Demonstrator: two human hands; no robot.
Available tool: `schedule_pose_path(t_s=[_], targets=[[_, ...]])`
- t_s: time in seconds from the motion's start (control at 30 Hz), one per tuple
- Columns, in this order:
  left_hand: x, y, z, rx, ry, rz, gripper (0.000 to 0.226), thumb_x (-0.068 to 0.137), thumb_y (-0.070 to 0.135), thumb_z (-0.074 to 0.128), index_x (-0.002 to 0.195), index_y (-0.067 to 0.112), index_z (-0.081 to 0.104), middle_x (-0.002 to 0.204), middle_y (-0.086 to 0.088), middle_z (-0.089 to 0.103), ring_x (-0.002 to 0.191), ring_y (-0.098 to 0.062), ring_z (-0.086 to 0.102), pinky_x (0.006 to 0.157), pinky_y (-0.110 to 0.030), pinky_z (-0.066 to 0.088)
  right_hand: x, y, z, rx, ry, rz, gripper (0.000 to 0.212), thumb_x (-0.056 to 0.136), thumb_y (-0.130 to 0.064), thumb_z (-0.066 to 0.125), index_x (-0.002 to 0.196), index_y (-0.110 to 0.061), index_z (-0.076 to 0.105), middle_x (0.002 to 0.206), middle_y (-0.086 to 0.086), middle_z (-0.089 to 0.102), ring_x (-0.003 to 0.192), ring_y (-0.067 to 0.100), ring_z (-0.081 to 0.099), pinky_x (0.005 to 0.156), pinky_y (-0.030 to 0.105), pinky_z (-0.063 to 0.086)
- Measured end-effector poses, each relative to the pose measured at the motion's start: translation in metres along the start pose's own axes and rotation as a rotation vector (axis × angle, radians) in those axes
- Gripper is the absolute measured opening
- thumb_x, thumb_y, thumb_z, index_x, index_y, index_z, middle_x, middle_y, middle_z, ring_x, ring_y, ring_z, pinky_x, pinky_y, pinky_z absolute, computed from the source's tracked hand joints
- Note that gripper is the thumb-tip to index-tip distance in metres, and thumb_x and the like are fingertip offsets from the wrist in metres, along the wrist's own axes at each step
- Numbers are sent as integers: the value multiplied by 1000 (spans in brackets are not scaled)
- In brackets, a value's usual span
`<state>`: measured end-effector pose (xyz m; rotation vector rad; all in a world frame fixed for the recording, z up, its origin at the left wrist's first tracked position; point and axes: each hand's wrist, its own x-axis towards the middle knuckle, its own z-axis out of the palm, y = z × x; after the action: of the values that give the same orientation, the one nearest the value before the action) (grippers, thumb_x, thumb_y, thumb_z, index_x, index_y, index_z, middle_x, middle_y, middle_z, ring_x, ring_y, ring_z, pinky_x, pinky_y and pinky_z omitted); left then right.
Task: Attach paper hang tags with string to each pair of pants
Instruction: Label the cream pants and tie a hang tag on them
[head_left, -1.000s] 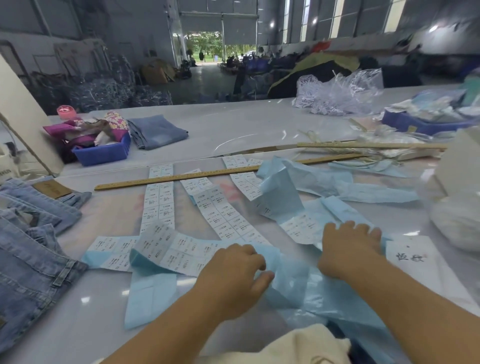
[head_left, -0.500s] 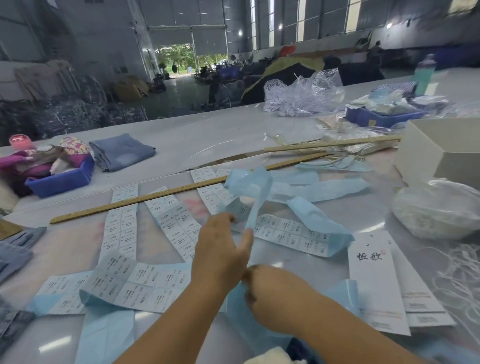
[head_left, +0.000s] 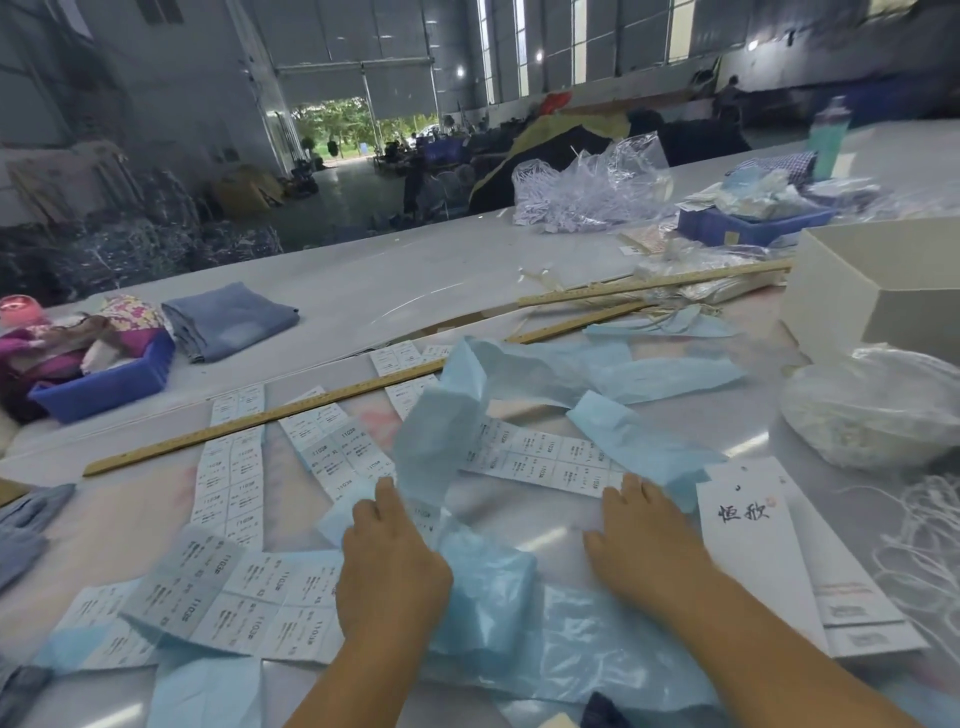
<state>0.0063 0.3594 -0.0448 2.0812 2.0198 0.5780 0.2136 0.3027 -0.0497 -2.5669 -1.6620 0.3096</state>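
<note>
Here, hang tags (head_left: 769, 551) just beside the right hand (head_left: 641, 545).

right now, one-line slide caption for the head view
Both hands spread over label strips beside hang tags.
</note>
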Motion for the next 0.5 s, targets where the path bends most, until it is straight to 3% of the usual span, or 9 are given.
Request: schedule_pose_path(t_s=[0.07,0.13,0.17,0.2,0.27,0.3,0.37,0.5], targets=[[-2,4,3,222,88,156,93,80,19,53,145,27,-12,145,-5,16,127,-25,28,100,-37,31,-3,-5,5,-23,-2,-23,40,100,-32,35,134,-12,43,147,12,34,134,29,32,106,40,32],[-7,11,3,330,104,319,107,76,13,50,147,31,-27,151,-7,-4,137,-27,8,108,-38,16,-6,-16,4,-16,21,-99,33,96,-26,38,125,-15,50,133,8,46,121,27,42,96,39,39],[-8,16,5,358,102,412,107,73,8,50,151,33,-19,154,-7,-5,141,-28,5,110,-39,12,-8,-21,3,28,39,-139,30,94,-25,41,120,-16,53,126,6,51,115,26,46,91,37,42],[-10,21,8,363,86,515,101,70,3,51,155,33,6,157,-7,6,143,-29,10,111,-40,12,-9,-25,1,107,54,-151,27,92,-23,44,116,-17,57,122,5,54,111,24,50,88,35,44],[-13,34,15,319,1,706,62,68,0,55,125,24,59,139,-5,48,130,-27,40,108,-38,26,-10,-26,-3,263,102,-119,25,90,-20,46,111,-20,60,119,1,58,106,23,56,83,32,47],[-15,39,17,301,-66,730,40,74,3,53,108,20,66,121,-1,59,115,-24,49,100,-33,34,-11,-25,-6,279,128,-106,26,91,-18,46,112,-21,61,119,1,59,107,22,57,83,32,47],[-15,48,20,290,-187,698,18,88,14,45,96,18,60,106,0,59,98,-21,49,84,-29,34,-10,-19,-8,161,137,-89,25,92,-19,45,113,-19,59,121,3,57,112,23,51,85,32,45],[-17,61,32,329,-258,670,16,96,27,40,101,18,52,107,-4,54,99,-25,50,80,-34,35,-15,-20,-7,-1,22,-57,30,93,-22,43,119,-15,56,123,7,55,115,26,47,85,32,41]])
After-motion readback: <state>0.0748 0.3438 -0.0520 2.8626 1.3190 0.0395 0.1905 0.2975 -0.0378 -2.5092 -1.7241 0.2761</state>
